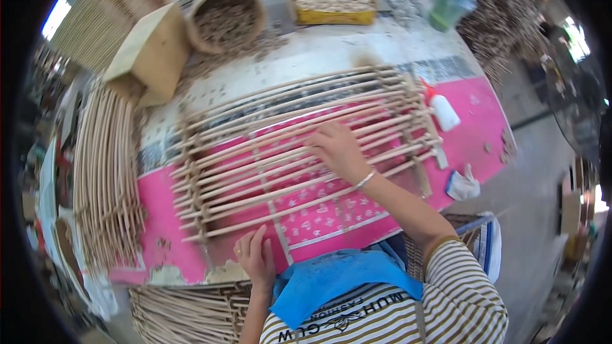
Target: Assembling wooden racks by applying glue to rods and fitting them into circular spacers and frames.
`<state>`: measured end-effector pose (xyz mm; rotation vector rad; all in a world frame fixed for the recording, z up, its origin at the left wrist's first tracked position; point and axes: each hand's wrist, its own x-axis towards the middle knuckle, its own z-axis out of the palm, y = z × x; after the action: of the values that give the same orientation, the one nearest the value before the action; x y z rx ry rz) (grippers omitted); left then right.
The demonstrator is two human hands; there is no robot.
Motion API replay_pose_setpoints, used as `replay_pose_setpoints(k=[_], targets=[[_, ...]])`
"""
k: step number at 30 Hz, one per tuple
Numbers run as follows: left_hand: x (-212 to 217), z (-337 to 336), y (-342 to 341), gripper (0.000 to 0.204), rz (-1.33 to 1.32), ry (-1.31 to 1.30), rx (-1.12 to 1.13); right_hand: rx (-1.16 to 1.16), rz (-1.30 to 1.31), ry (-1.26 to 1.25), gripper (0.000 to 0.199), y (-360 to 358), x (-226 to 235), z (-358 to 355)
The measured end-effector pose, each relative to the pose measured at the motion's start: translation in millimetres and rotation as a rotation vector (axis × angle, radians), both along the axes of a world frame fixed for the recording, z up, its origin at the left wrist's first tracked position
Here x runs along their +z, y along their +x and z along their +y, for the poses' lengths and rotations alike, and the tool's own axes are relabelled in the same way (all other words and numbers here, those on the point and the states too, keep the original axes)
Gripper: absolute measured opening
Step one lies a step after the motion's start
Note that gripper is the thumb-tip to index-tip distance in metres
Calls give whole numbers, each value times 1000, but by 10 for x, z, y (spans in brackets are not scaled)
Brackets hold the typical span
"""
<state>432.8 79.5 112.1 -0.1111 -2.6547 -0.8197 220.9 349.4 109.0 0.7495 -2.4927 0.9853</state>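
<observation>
A slatted rack of thin, pale wooden rods lies across the table. Its rods run lengthwise between darker cross pieces at both ends. My right hand reaches over the middle of the rack, fingers bent and pinched on one of the rods. A thin bracelet circles that wrist. At the table's front edge, just below the rack's nearest rod, my left hand has its fingers apart and nothing in it. White glue bottle with a red cap lies beside the rack's right end.
Stacked rod racks stand on the left. Behind are a wooden box, a tipped round tub spilling small brown pieces, a yellow tray of pale pieces and a blue-green bag. A white glove lies at the right edge.
</observation>
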Motion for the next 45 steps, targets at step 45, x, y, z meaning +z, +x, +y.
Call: replay_pose_setpoints(k=[45], targets=[[712, -384, -2085, 16, 112, -230, -211, -218, -266, -277, 16, 1070, 628, 1094]])
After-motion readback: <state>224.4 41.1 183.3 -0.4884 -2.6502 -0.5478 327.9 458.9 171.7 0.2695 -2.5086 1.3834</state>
